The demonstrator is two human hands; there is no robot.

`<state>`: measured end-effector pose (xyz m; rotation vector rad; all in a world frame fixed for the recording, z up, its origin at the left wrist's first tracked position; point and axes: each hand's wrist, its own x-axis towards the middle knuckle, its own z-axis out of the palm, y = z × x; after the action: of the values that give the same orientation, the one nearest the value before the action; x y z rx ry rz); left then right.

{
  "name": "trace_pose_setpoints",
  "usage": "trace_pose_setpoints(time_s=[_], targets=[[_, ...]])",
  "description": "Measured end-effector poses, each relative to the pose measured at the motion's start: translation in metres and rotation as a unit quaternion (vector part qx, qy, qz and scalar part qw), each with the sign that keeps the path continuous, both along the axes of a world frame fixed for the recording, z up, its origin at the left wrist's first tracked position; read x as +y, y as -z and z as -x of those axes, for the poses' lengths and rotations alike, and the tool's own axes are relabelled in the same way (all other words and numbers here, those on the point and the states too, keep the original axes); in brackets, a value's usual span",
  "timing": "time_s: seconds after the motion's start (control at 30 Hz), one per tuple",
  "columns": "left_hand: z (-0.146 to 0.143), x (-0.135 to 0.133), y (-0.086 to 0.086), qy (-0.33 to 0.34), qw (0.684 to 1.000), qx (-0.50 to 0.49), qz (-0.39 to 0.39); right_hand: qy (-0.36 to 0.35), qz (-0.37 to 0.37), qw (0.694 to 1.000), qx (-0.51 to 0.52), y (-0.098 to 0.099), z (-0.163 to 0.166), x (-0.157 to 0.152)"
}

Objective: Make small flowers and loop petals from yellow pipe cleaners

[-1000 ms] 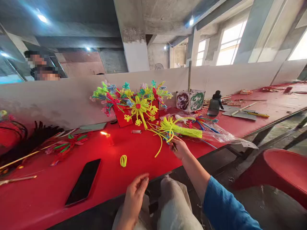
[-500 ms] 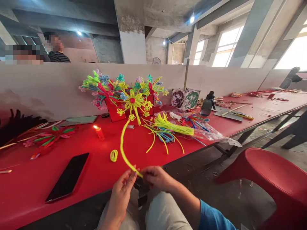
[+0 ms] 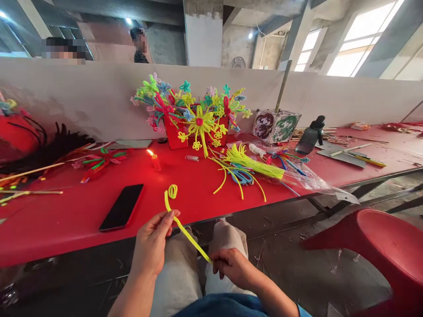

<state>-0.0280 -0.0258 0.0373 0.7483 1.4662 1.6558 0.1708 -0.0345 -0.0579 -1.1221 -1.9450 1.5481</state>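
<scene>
The fuzzy yellow stem (image 3: 191,239) slants at six o'clock, by the tabletop's (image 3: 198,189) near edge; it should handle light, soft and bendable, best held near its ends. The left hand's (image 3: 152,242) grip pinches its eleven-o'clock part; the right hand's (image 3: 233,266), fingers curled, its four-o'clock end.

lit chiefly from the upper right, by windows (image 3: 346,57) blown out to white; fainter from a ceiling bulb (image 3: 128,20) and a candle flame (image 3: 151,152). dim across the floor (image 3: 280,255). stretched toward the edges, notably at the red plastic stool (image 3: 383,251). pixelated over two heads (image 3: 64,47).
</scene>
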Motion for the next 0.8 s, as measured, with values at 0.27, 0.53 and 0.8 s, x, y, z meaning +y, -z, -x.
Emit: trace_pose_setpoints(time_s=[0.27,0.53,0.8], targets=[[-0.016,-0.014,0.006,0.129,0.986,0.1,0.011,0.034,-0.14,0.987,0.069,-0.08,0.023,0.021],[-0.016,-0.019,0.009,0.071,0.993,0.097,-0.02,0.111,-0.215,0.97,-0.015,-0.074,0.035,0.019],[-0.013,-0.02,0.009,0.031,0.994,0.103,-0.016,0.154,-0.311,0.936,-0.053,-0.066,0.026,0.03]])
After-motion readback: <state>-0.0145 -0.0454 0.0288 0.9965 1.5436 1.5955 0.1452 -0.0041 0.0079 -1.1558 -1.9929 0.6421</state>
